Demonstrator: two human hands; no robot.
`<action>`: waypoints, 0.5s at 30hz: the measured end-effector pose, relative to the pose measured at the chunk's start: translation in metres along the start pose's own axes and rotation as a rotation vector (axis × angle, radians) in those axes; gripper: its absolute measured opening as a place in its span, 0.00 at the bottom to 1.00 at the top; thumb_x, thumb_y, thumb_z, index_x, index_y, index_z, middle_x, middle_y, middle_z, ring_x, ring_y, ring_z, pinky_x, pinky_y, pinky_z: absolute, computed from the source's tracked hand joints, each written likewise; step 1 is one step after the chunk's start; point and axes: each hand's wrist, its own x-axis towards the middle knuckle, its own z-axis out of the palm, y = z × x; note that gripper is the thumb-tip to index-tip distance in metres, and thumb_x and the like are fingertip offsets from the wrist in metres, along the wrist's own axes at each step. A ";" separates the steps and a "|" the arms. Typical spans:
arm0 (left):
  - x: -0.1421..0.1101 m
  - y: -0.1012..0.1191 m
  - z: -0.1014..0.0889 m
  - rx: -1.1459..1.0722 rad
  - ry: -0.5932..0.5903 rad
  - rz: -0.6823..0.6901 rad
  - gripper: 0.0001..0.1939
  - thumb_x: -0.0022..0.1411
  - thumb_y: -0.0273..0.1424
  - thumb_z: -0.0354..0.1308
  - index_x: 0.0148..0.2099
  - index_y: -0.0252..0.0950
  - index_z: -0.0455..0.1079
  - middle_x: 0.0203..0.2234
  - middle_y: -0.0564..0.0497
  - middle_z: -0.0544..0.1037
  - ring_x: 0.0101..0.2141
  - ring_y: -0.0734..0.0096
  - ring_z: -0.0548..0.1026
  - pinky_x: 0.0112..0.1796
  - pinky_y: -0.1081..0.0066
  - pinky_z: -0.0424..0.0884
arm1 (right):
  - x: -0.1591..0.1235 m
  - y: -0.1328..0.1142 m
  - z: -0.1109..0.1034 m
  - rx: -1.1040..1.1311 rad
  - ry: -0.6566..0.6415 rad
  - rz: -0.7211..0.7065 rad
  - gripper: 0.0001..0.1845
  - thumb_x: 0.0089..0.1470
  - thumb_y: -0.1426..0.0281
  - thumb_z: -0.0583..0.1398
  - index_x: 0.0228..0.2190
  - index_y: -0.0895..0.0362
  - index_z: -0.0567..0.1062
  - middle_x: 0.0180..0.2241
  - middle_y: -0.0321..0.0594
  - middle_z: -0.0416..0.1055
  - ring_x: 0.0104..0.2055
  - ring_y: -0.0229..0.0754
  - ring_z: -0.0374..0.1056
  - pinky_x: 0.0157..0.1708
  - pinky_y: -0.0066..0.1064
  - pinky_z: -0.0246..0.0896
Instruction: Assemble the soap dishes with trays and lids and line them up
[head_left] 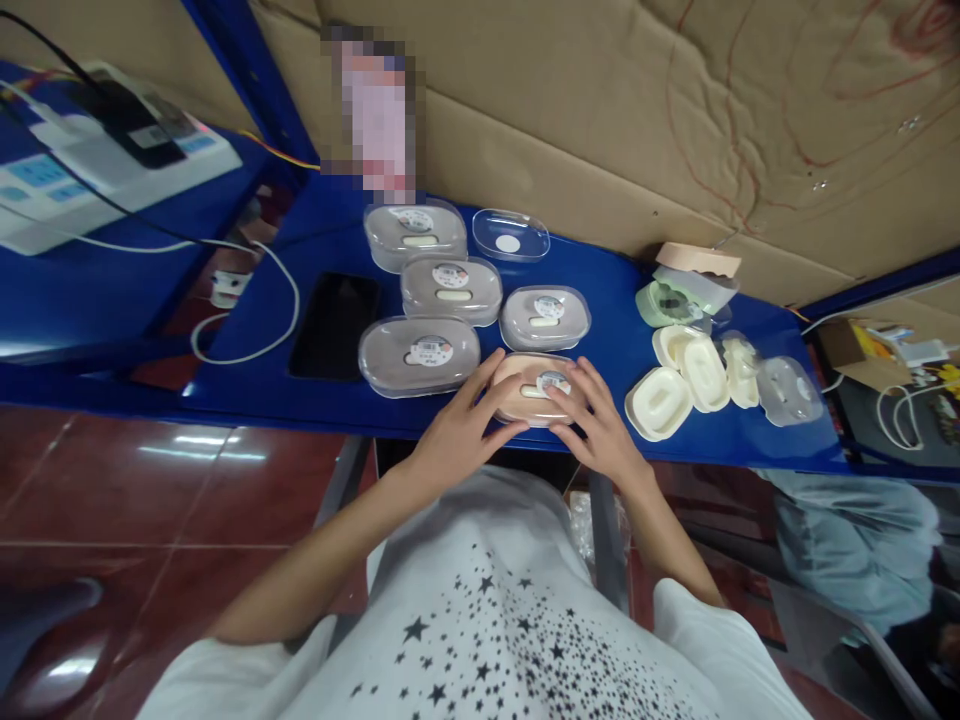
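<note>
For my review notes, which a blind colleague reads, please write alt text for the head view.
The camera wearer's left hand and right hand hold a clear-lidded peach box near the front edge of a blue table. Four grey lidded boxes stand to the left and beyond, and cream parts lie to the right.

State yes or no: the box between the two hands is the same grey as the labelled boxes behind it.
No: the box between the left hand and right hand is peach.
</note>
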 end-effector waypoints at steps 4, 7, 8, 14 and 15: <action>-0.002 -0.002 0.002 0.042 -0.001 0.026 0.30 0.77 0.37 0.61 0.75 0.43 0.58 0.74 0.36 0.63 0.71 0.52 0.69 0.65 0.51 0.75 | -0.002 0.000 0.000 0.004 0.023 -0.013 0.42 0.71 0.65 0.62 0.76 0.31 0.50 0.79 0.35 0.48 0.81 0.61 0.45 0.73 0.69 0.56; -0.001 -0.001 0.004 0.085 0.015 0.062 0.32 0.76 0.37 0.62 0.76 0.41 0.58 0.74 0.35 0.63 0.71 0.51 0.68 0.66 0.53 0.75 | -0.006 0.001 -0.003 -0.005 0.030 -0.026 0.44 0.70 0.65 0.63 0.77 0.32 0.49 0.79 0.35 0.46 0.81 0.61 0.45 0.73 0.67 0.59; -0.001 0.000 0.004 0.103 0.014 0.065 0.33 0.76 0.38 0.62 0.76 0.41 0.57 0.74 0.35 0.63 0.71 0.50 0.68 0.65 0.53 0.75 | -0.008 0.002 -0.003 -0.016 0.034 -0.029 0.45 0.70 0.65 0.64 0.77 0.33 0.49 0.79 0.34 0.46 0.80 0.60 0.45 0.73 0.65 0.60; -0.001 0.004 0.005 0.180 -0.049 0.040 0.27 0.78 0.38 0.59 0.74 0.41 0.61 0.73 0.35 0.65 0.65 0.53 0.77 0.54 0.62 0.83 | -0.016 0.004 -0.004 -0.081 0.065 0.001 0.47 0.68 0.65 0.67 0.77 0.33 0.51 0.79 0.32 0.47 0.80 0.59 0.48 0.73 0.61 0.61; -0.001 0.004 0.005 0.176 -0.047 0.038 0.27 0.79 0.38 0.58 0.74 0.41 0.61 0.73 0.36 0.65 0.64 0.53 0.77 0.53 0.63 0.84 | -0.016 0.004 -0.005 -0.076 0.063 0.004 0.47 0.68 0.65 0.67 0.77 0.33 0.51 0.79 0.32 0.47 0.80 0.59 0.48 0.74 0.62 0.60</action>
